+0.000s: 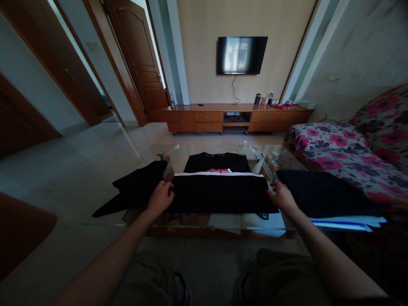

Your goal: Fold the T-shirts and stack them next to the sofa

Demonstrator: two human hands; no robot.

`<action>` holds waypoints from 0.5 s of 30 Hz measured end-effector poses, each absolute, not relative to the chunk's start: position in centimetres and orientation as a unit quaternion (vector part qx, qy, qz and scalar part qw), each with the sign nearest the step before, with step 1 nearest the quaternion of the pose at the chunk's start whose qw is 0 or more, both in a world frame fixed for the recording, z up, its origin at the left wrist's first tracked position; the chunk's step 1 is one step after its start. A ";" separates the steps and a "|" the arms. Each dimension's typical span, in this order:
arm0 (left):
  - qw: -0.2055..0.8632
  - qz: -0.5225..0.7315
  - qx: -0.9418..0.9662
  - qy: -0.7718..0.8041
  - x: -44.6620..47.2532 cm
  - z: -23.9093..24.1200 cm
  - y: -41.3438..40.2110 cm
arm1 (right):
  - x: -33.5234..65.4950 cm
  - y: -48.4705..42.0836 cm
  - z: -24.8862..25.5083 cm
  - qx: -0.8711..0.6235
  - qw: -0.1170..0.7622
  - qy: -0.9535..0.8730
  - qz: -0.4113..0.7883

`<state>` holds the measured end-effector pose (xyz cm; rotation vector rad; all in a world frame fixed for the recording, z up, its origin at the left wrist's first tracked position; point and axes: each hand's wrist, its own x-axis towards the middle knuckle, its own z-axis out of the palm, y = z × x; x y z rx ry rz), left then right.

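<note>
Shirt (219,193) crosswise, neckline (218,155) toward television (242,55)

This is a home's living room: flat black television (242,55) on the far beige wall (197,51), long brown wooden cabinet (208,116) beneath, pink-flowered fabric sofa (338,142) at right.

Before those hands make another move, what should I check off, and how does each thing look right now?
1. Left hand at the left edge of the black T-shirt: ok.
2. Right hand at its right edge: ok.
3. Folded-over panel's white strip fairly straight: ok, with the red-and-white print partly showing above it.
4. T-shirt resting within the glass table: ok.
5. Black garment at the left lying neatly: not ok, it spreads out to a point.
6. Layers beneath the panel free of creases: cannot tell, they are hidden.
</note>
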<state>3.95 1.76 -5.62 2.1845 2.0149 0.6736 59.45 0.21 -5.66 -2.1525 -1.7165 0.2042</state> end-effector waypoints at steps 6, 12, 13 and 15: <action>0.069 0.169 0.865 0.468 11.6 -7.3 1.7 | 49.9 -1.0 -5.8 -0.577 0.152 -0.797 0.090; 0.061 0.081 0.883 0.458 10.9 -8.8 0.9 | 48.5 -2.3 -7.9 -0.618 0.013 -0.783 0.071; 0.057 0.075 0.883 0.460 10.6 -8.6 0.7 | 48.7 -2.4 -8.1 -0.629 0.007 -0.774 0.066; 0.051 0.069 0.882 0.463 10.4 -8.2 0.6 | 48.7 -2.2 -8.2 -0.644 0.001 -0.762 0.062</action>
